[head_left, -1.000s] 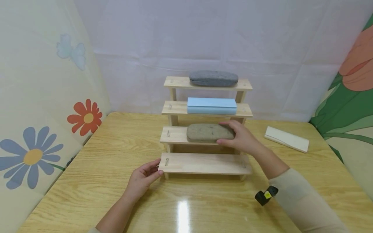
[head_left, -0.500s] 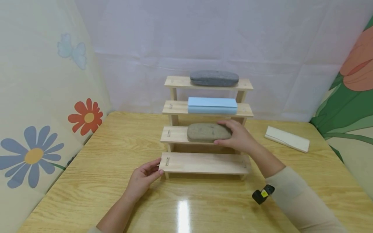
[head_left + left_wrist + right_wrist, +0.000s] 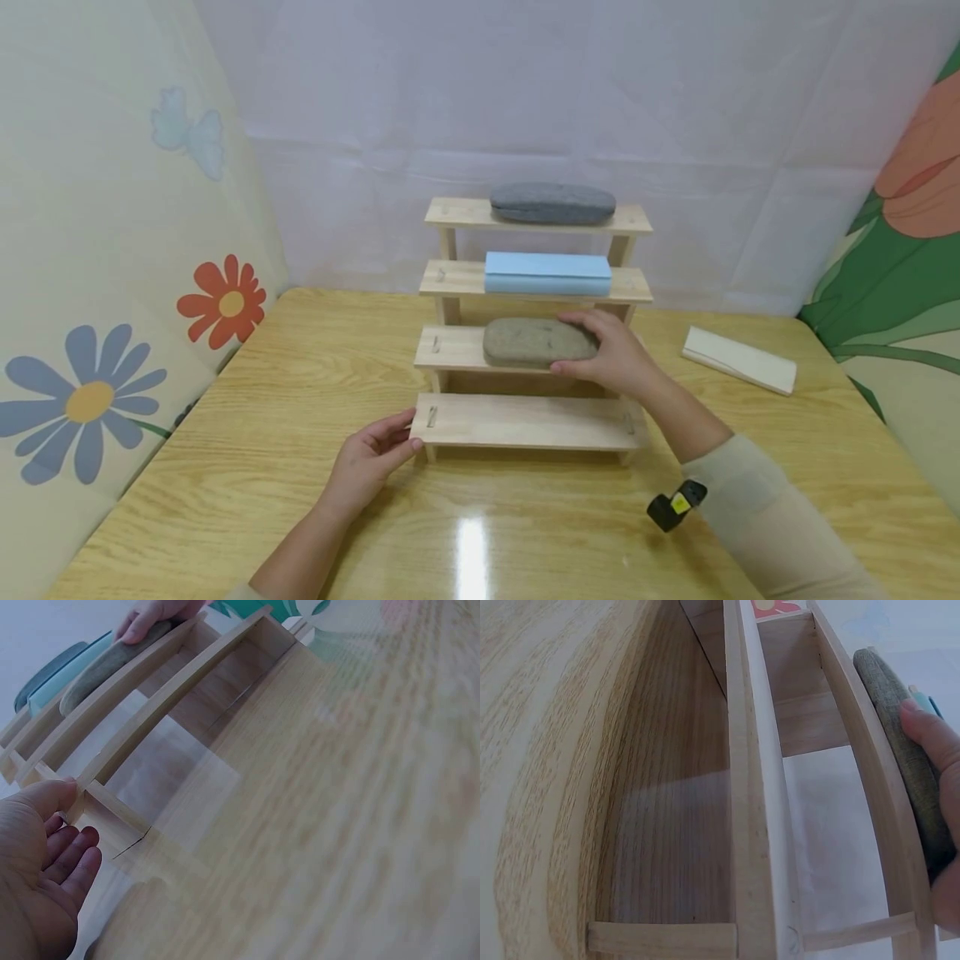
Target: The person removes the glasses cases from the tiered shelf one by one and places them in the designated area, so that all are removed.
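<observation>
Gripping brown case point(image 3: 534, 342) on rack's point(image 3: 525, 421) second step, my right hand point(image 3: 611, 354) fingers curled round its end. Left hand point(image 3: 367, 462) steadies bottom step, fingers relaxed. Next, I judge: seat case square, release gently.

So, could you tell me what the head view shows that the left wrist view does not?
Only the head view shows the white case lying on the table, the flowered side panels and the whole four-step wooden rack with the grey case on its top step. Only the left wrist view shows the left hand's open palm up close, thumb against the bottom step's corner. Both show the right hand gripping the brown-grey case on the second step, and the blue case above it.
</observation>
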### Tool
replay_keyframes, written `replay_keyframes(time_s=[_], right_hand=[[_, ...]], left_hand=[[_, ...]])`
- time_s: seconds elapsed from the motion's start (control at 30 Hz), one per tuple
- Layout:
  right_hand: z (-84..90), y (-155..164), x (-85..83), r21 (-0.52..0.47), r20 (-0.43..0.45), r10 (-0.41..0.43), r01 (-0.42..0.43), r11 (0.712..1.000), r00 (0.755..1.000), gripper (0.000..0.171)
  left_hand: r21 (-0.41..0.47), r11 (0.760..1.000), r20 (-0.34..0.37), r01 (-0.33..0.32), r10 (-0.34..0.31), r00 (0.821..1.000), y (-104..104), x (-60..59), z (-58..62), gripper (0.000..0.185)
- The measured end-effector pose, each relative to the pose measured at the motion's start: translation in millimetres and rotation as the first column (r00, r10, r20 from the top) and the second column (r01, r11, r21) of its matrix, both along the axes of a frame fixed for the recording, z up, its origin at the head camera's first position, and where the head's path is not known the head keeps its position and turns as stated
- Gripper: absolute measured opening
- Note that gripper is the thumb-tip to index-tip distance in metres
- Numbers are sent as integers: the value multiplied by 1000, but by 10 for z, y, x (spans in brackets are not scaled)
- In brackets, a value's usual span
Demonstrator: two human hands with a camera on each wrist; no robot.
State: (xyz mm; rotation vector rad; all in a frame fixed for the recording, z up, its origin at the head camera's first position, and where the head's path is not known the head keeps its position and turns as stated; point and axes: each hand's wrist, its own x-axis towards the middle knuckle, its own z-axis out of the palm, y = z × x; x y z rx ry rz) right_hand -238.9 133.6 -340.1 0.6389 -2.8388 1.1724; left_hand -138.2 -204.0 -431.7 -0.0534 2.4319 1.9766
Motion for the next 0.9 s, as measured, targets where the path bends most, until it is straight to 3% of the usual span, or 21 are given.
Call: replay_keyframes(time_s=[0.9], right_hand=[[78,415,148,-29,16,-83,83,996,996,78]], left_hand=[[-3,1000,15,12,-12,1000,-1,8,9,47]])
